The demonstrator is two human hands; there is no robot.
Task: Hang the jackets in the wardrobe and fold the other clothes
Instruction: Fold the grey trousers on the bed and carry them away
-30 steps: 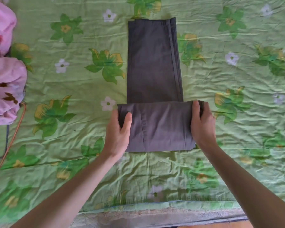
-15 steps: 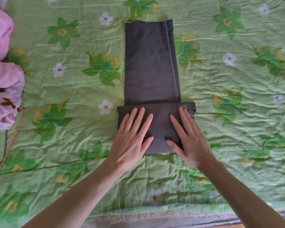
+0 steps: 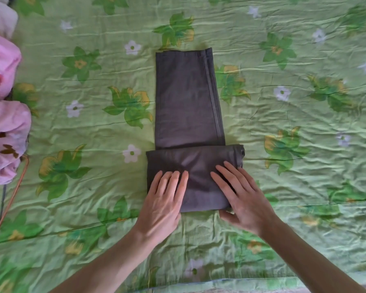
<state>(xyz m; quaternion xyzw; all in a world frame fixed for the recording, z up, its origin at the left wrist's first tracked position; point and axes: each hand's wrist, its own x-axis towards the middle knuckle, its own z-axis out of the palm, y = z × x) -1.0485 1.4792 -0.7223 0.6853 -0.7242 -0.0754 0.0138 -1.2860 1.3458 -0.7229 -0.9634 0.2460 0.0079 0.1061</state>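
Dark grey trousers (image 3: pixel 187 98) lie on the green flowered bedspread (image 3: pixel 294 166), their legs stretched away from me. The near end is folded over into a thick band (image 3: pixel 199 161). My left hand (image 3: pixel 163 199) lies flat on the band's left part with straight fingers. My right hand (image 3: pixel 243 193) presses flat on the band's right part, its thumb at the near edge.
Pink flowered pillows (image 3: pixel 4 132) and a pale cloth (image 3: pixel 0 17) lie at the left edge. A thin orange cord (image 3: pixel 11 199) runs beside them. The bed's near edge (image 3: pixel 230 286) crosses the bottom.
My hands let go of the band's sides, laid flat on its top, then slid back toward its near edge. The camera view shifted so the trousers sit lower.
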